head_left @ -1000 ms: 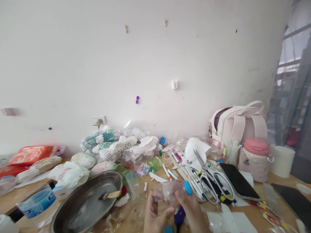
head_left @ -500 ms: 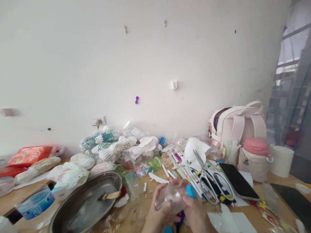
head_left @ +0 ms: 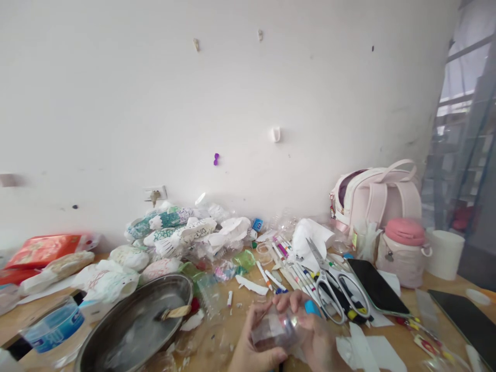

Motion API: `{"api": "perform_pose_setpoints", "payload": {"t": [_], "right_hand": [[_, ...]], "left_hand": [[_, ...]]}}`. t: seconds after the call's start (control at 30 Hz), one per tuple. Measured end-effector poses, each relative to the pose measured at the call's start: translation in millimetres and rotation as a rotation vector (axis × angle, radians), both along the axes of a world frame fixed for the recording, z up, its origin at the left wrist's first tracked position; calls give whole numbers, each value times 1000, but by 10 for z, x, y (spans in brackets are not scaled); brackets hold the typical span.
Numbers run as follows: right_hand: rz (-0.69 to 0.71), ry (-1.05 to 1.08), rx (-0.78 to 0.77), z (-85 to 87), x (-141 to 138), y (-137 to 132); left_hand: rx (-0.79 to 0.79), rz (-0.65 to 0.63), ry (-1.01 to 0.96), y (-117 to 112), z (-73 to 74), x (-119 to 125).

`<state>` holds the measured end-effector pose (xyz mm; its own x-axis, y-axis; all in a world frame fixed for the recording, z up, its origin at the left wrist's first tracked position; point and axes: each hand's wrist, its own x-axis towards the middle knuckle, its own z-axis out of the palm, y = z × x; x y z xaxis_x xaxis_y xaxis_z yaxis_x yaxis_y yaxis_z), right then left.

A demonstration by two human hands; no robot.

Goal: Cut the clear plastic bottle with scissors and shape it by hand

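Low in the middle of the head view, a clear plastic bottle piece (head_left: 273,328) with a blue cap (head_left: 312,308) lies sideways between my hands. My left hand (head_left: 253,341) wraps round its wide left end, thumb along the near side. My right hand (head_left: 312,333) grips the neck end beside the cap, its fingers curled over the top. Just beyond my fingers lie several markers (head_left: 300,274). To the right of my right hand rest large silver scissors (head_left: 329,289) with their handles toward me.
A metal basin (head_left: 135,330) of greyish liquid with a brush (head_left: 174,312) stands left. Behind it are paper-covered shapes (head_left: 182,235) and plastic scraps. At right are a phone (head_left: 377,287), a pink-lidded container (head_left: 403,253), a white cup (head_left: 445,254) and a pink backpack (head_left: 382,199).
The bottle piece has turned slightly in my hands and moved a little right, blue cap included. Something dark blue beneath my hands no longer shows there. The view has shifted slightly.
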<state>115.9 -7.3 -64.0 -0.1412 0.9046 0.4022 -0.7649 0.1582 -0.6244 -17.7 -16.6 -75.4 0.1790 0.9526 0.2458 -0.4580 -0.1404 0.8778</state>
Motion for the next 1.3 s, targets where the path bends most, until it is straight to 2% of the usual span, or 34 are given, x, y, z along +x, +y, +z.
{"api": "perform_pose_setpoints", "payload": {"t": [0.1,0.27,0.33,0.43,0.57,0.73,0.87,1.0,1.13,1.3], "right_hand": [[-26,-10,-50,6,25,-7],[50,13,-126,-19,23,-34],[8,41,-130,-40,2,-47],[-78,94,-140,-53,-35,-56],[-79,105,-239,-6,-36,-44],[-140,61,-305,28,4,-41],[-217,5,-256,-48,-1,-50],[-300,-45,-115,-78,-20,-46],[-257,-16,-19,-60,-29,-45],[-154,30,-29,-138,10,-32]], "left_hand": [[6,-19,33,-3,-17,-50],[48,-111,128,-31,-39,-88],[72,-132,151,-25,-82,-81],[95,-137,126,5,-190,-55],[118,-141,83,29,-303,18],[74,-46,-69,-60,-239,199],[-8,41,-116,-142,-186,293],[-59,39,-143,-160,-229,302],[-96,0,-187,-160,-239,297],[-65,-47,-194,-147,-221,266]]}}
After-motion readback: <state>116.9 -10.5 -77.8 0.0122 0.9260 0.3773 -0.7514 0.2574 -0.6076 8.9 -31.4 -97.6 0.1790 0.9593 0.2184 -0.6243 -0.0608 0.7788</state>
